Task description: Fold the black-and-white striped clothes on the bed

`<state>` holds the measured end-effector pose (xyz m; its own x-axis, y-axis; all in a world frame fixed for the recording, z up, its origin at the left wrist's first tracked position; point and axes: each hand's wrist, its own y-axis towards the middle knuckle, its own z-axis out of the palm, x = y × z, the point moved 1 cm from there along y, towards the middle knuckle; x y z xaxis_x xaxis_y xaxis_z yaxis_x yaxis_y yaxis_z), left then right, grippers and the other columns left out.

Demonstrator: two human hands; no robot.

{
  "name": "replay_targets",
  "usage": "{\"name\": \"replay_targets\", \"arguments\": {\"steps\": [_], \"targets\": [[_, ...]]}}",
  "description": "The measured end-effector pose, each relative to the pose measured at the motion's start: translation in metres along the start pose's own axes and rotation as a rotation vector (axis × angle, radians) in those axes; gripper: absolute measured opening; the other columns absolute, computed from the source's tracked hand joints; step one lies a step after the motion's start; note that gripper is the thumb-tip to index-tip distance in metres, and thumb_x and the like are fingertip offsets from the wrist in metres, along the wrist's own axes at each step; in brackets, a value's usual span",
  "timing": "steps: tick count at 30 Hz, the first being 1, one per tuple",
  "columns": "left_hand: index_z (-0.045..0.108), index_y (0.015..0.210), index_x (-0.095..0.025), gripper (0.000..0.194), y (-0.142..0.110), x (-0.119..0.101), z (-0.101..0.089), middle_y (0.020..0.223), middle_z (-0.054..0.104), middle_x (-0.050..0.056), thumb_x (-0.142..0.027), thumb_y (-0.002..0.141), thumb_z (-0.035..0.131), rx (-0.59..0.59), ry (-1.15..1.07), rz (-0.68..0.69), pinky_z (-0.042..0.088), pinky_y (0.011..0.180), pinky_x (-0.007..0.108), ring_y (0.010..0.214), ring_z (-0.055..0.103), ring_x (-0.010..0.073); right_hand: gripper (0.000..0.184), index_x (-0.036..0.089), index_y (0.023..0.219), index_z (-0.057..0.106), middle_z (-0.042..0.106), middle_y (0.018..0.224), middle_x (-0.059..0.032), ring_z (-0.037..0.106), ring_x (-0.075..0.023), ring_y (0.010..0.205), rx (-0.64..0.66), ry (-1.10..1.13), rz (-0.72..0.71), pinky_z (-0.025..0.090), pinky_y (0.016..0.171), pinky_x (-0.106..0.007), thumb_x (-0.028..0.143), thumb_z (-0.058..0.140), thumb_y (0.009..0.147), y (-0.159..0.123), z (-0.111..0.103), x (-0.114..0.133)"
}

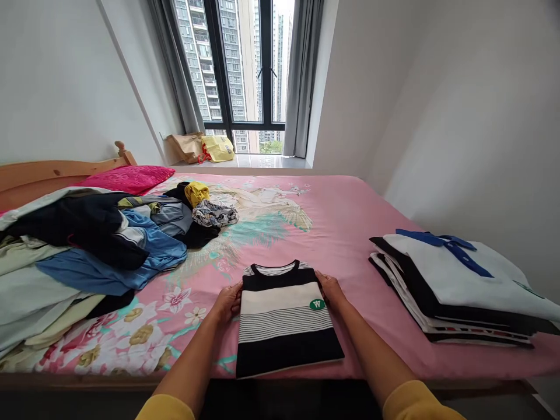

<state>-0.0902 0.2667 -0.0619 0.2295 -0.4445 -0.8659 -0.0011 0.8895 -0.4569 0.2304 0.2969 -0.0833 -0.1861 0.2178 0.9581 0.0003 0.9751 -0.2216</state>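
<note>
A folded black-and-white striped shirt (284, 324) lies at the front of the bed, its round collar facing away from me and a green "W" badge on its right side. My left hand (228, 302) grips the shirt's left edge near the shoulder, fingers curled and partly tucked at the fabric. On the opposite edge, my right hand (331, 290) holds the shirt at about the same height, its fingers partly hidden behind the cloth. Both forearms reach in from below, in yellow sleeves.
A pink floral bedsheet (336, 233) covers the bed. Loose, crumpled clothes (87, 245) are heaped on the left. A stack of folded shirts (464, 286) sits on the right by the wall. Behind are a magenta pillow (131, 178), a paper bag (186, 147) and a yellow bag (219, 148).
</note>
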Motion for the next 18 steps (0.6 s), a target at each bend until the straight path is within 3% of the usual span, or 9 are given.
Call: {"name": "replay_targets", "arguments": {"steps": [5,10,14,18], "targets": [[0.032,0.061,-0.021,0.047,0.015,-0.004,-0.003,0.045,0.026,-0.012,-0.050,0.062,0.069,0.015,-0.004,-0.024,0.007,0.032,0.016,0.032,0.016,0.0002,0.039,0.022,0.064,0.043,0.035,0.040,0.0087,0.027,-0.0070,0.032,-0.016,0.113,0.040,0.018,0.032,-0.023,0.059,0.055,0.071,0.018,0.003,-0.002],[0.038,0.071,-0.020,0.037,0.025,-0.009,0.001,0.052,0.036,-0.010,-0.049,0.068,0.061,-0.015,-0.013,0.104,0.011,0.031,0.015,0.033,0.023,0.0006,0.037,0.021,0.080,0.049,0.040,0.047,0.0096,0.030,-0.0056,0.030,0.018,0.178,0.043,0.016,0.029,-0.021,0.058,0.055,0.073,0.024,-0.002,-0.001],[0.048,0.086,-0.019,0.028,0.038,-0.016,-0.002,0.054,0.044,-0.008,-0.041,0.070,0.052,0.016,0.014,0.127,0.014,0.029,0.016,0.031,0.031,0.0031,0.037,0.022,0.090,0.049,0.048,0.058,0.0074,0.038,-0.0048,0.031,0.164,0.224,0.050,0.020,0.026,-0.018,0.057,0.050,0.078,0.030,-0.009,0.006],[0.048,0.101,-0.021,0.036,0.052,-0.024,-0.010,0.045,0.038,-0.010,-0.027,0.065,0.050,0.143,0.072,0.047,0.014,0.027,0.015,0.028,0.027,0.0051,0.037,0.021,0.100,0.049,0.047,0.054,0.0070,0.040,-0.0064,0.031,0.291,0.257,0.061,0.026,0.025,-0.016,0.053,0.048,0.081,0.044,-0.013,0.011]]}}
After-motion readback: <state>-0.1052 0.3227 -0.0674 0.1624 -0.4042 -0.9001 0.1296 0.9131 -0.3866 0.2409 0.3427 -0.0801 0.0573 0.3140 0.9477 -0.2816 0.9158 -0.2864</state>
